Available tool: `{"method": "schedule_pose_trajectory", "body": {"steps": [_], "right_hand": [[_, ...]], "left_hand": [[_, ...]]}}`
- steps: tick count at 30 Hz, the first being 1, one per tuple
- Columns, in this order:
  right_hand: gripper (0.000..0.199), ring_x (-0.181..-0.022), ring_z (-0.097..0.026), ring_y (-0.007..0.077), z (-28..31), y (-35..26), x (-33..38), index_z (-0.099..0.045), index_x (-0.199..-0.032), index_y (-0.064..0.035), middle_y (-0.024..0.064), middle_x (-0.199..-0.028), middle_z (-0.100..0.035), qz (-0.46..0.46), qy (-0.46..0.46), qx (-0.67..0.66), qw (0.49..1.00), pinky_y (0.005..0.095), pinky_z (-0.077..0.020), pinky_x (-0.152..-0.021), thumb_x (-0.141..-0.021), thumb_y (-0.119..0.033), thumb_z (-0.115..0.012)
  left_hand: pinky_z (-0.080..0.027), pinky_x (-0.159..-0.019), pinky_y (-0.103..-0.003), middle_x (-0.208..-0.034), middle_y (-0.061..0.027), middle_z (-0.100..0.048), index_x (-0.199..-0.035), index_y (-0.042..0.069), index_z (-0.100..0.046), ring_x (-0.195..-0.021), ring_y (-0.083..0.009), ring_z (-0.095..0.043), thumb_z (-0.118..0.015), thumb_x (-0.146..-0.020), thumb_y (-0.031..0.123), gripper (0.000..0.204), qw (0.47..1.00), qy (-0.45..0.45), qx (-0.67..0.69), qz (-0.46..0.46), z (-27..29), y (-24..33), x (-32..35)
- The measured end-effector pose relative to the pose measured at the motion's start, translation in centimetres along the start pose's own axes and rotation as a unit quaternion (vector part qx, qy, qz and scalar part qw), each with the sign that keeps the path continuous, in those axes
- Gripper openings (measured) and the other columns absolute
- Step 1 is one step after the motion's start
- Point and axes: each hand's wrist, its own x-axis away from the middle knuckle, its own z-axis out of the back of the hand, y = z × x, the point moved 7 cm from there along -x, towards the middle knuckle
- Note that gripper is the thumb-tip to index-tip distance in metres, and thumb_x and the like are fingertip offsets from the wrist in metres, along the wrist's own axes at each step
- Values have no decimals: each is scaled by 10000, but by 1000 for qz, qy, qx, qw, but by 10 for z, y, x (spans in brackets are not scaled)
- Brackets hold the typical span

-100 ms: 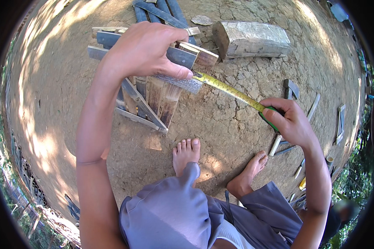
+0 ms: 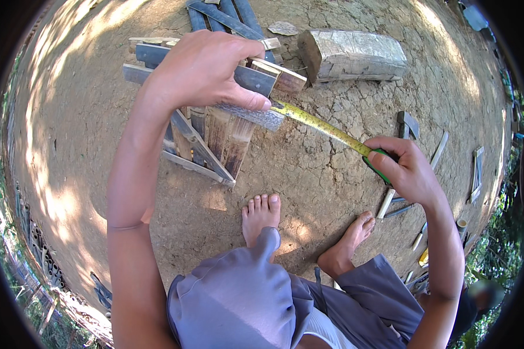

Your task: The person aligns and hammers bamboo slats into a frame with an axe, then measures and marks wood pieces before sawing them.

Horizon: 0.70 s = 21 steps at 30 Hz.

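Head view: left hand (image 2: 201,72) pins the yellow tape blade (image 2: 323,127) onto a bamboo frame (image 2: 215,134), fingertips curled down; right hand (image 2: 404,168) wraps the mostly hidden green tape case (image 2: 377,164).

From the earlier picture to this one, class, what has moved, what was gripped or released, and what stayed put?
Nothing visibly changed. The left hand still presses the yellow tape end on the wooden frame, the right hand still grips the green tape case, and both bare feet rest on the cracked dirt ground.
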Motion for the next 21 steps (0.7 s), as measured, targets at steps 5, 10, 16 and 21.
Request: {"method": "schedule_pose_trajectory", "body": {"steps": [5,10,16,21], "right_hand": [[317,-751,-678,209,-2,3,-2,-738,-1121,13,162,-833,-720,-8,-7,3,1000,374,-517,-707,-941,-233,-650],[322,-761,-689,231,-2,4,-2,-739,-1129,12,172,-845,-725,-9,-8,6,1000,379,-521,-718,-941,-234,-650],[331,-805,-703,240,0,5,-2,-738,-1129,13,183,-875,-731,-5,-5,-16,1000,376,-526,-748,-933,-243,-659],[326,-807,-679,209,15,8,17,-724,-1112,38,149,-888,-725,10,20,-44,999,361,-519,-748,-921,-218,-658]], "left_hand": [[-500,-692,-450,-836,-110,-685,-1026,91,-701,-807,-339,-670,-868,-659,613,659,1000,7,-6,5,-1,0,1],[-501,-695,-457,-832,-109,-684,-1021,89,-701,-810,-341,-673,-866,-656,620,665,1000,-3,-6,13,-2,0,0],[-500,-694,-454,-825,-113,-680,-984,78,-681,-813,-344,-674,-862,-666,635,666,1000,-5,-1,-8,4,0,-1],[-523,-690,-448,-810,-137,-684,-969,70,-675,-779,-358,-680,-880,-683,595,632,999,6,12,29,35,-15,26]]}}
